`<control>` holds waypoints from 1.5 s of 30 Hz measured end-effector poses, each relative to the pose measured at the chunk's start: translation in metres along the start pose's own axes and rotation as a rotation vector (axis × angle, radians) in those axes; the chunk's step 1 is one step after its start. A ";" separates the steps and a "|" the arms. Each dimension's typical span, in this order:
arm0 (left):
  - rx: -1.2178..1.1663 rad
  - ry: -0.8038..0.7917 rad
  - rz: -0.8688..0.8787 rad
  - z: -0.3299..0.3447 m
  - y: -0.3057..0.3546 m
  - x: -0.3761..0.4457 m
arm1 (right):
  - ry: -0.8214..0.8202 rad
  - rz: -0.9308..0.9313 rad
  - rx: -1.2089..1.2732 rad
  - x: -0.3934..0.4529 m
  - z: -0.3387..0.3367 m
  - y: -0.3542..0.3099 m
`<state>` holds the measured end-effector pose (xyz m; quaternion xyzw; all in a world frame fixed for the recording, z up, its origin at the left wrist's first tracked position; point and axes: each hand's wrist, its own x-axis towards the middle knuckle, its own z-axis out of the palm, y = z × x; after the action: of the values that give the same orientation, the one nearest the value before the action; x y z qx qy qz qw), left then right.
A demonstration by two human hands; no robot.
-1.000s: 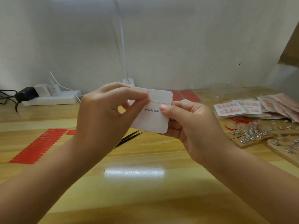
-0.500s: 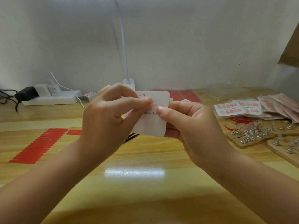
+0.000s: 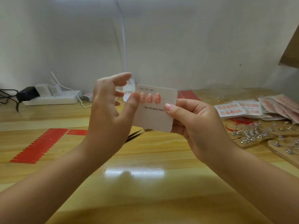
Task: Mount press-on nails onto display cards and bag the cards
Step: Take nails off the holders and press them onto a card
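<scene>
Head view: the right hand pinches the white display card by its right edge — thumb on the front, fingers behind — holding it above the desk. Three pink press-on nails sit on the card. The left hand is spread loosely — its thumb tip beside the leftmost nail, contact unclear.

Left hand: raised at 9 o'clock of the right, fingers spread and relaxed, thumb extended toward 2 o'clock.
Right hand: fingers curled, thumb pinching toward 10 o'clock.
</scene>
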<state>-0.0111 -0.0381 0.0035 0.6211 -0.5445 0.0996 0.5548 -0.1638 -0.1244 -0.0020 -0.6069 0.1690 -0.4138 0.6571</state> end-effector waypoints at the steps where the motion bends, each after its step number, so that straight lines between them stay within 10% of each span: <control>1: -0.116 -0.034 -0.128 0.000 0.000 0.001 | -0.002 0.009 0.004 0.000 0.000 0.001; 4: -0.379 -0.144 -0.371 0.000 -0.001 0.004 | -0.002 0.038 0.014 0.003 -0.002 0.004; 27: -0.509 -0.163 -0.430 0.023 -0.001 -0.018 | 0.120 -0.065 -0.305 -0.001 -0.006 0.031; 45: 0.601 -0.456 -0.227 0.029 -0.041 -0.026 | 0.087 -0.091 -1.211 0.026 -0.037 0.059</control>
<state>-0.0026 -0.0545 -0.0502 0.8182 -0.5283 0.0520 0.2207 -0.1549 -0.1724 -0.0573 -0.8620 0.3748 -0.2963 0.1692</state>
